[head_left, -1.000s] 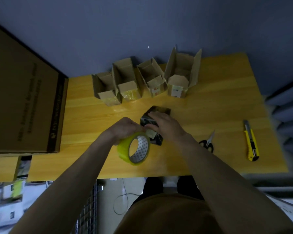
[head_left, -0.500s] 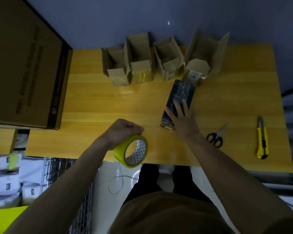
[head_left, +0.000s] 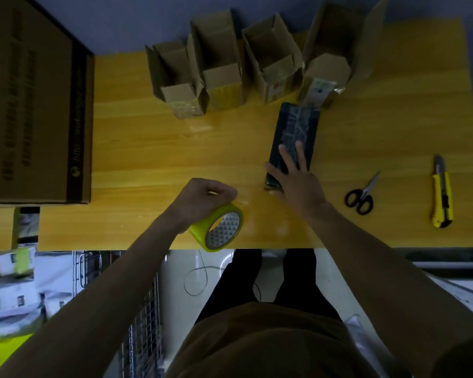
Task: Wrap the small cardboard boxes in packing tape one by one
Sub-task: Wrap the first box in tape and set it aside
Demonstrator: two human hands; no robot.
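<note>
Obs., head view. Left hand [head_left: 202,199] curled round the yellow tape roll [head_left: 219,227], low centre of frame at the near edge of the worktop [head_left: 137,148]; the roll stands on its rim, open core toward the camera. Right hand [head_left: 295,181] lies flat, fingers straight and slightly spread, pressing the near end of the dark wrapped box [head_left: 294,140], centre-right. That box lies long-axis away from the camera, its far end just beside the rightmost of the open cardboard boxes [head_left: 260,61], a row of four along the upper edge. Cannot tell whether a tape strand runs between roll and dark box.

Judgement, step in hand: the dark box looks finished and is being slid or smoothed flat; next is likely one of the open boxes. To do it well: press from the box's middle outward so the film lies without bubbles, keep the roll's free end from folding back on itself, and keep the box clear of the row.

Materials: dark box, glossy creased film with pale streaks, a slim rectangular slab. Open boxes are matte brown corrugated card, flaps up, some with shiny tape on their front faces. Roll has smooth yellow sides and a patterned inner liner. Worktop is varnished yellow wood, showing grain. Scissors [head_left: 362,193] and utility knife [head_left: 442,193] right of frame, well apart from the hands. Large carton [head_left: 36,105] upper left.
</note>
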